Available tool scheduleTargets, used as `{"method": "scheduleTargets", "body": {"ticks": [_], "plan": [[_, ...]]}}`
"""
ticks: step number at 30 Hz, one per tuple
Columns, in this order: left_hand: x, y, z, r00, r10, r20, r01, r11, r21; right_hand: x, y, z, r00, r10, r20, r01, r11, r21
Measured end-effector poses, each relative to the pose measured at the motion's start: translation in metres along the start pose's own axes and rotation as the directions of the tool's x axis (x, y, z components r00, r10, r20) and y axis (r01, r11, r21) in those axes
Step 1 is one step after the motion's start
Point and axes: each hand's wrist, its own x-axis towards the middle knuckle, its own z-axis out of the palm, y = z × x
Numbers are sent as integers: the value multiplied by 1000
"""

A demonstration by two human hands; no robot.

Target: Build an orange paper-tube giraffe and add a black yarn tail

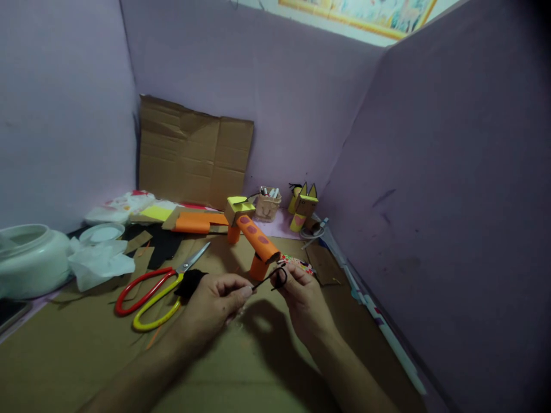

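Observation:
My left hand (217,303) and my right hand (301,298) are held together low in the middle, each pinching one end of a thin black strand (271,277) that curls into a loop by the right fingers. A black clump (189,283) sits against my left hand. Just beyond the hands stands an orange paper-tube animal (253,241) with pink spots and a cardboard head. Red-and-yellow scissors (155,292) lie to the left of my left hand on the cardboard sheet (86,355).
A white jar (26,258), its lid (102,233) and crumpled tissue (99,264) sit at the left. Coloured paper (193,221), a small basket (267,205) and a second cardboard figure (305,206) stand at the back. Purple walls (430,201) close in.

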Motion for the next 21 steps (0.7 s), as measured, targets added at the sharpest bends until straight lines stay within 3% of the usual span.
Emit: {"method": "scheduleTargets", "body": {"ticks": [4,7,11,18,21], "plan": [[0,0,1,999,26,-31,-21,984,174,2,-7,1,997,60,56,-72,963,260],[2,0,2,994,69,-79,-41,950,309,3,-12,1,995,91,49,-103,933,345],[4,-1,2,995,38,-95,8,900,436,3,-14,0,991,126,37,-130,916,380],[5,-15,3,996,78,-45,-35,798,601,1,-14,2,989,143,26,-142,908,395],[4,-13,2,979,170,-116,-69,802,594,-3,-13,5,985,171,28,-171,937,306]]}}
